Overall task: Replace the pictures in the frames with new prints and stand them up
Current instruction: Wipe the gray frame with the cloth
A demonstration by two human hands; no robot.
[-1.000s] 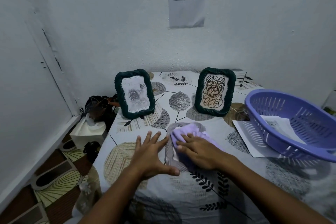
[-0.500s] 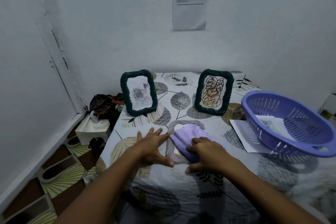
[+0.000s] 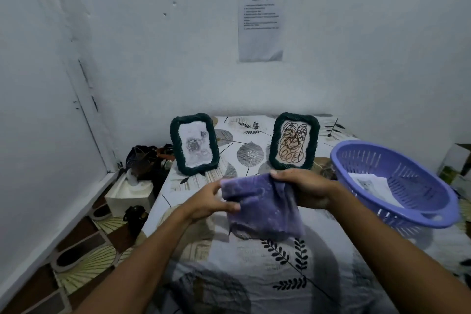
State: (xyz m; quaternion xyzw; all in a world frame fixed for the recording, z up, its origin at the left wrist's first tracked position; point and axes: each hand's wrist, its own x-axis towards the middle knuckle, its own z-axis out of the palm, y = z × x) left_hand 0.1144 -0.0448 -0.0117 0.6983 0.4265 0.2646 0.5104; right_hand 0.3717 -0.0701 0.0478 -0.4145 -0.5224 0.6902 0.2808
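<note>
Two dark green woven frames stand upright at the back of the table: the left frame [image 3: 195, 143] shows a pale rose print, the right frame [image 3: 293, 144] shows a tangle of brown loops. In front of them a purple cloth [image 3: 262, 205] hangs in the air between my hands. My left hand [image 3: 213, 200] pinches its left edge, and my right hand [image 3: 304, 187] grips its top right corner. The cloth hides the table spot where a third frame lay a moment ago.
A purple plastic basket [image 3: 413, 214] with paper prints [image 3: 374, 185] inside sits at the right on the leaf-patterned tablecloth [image 3: 254, 275]. A white tissue box [image 3: 128, 192] and dark objects lie on the floor at the left. A printed sheet [image 3: 260, 23] hangs on the wall.
My hands have lifted the purple cloth off the flat frame and now hold it spread in the air; before, my right hand pressed it on the frame while my left lay flat beside it.
</note>
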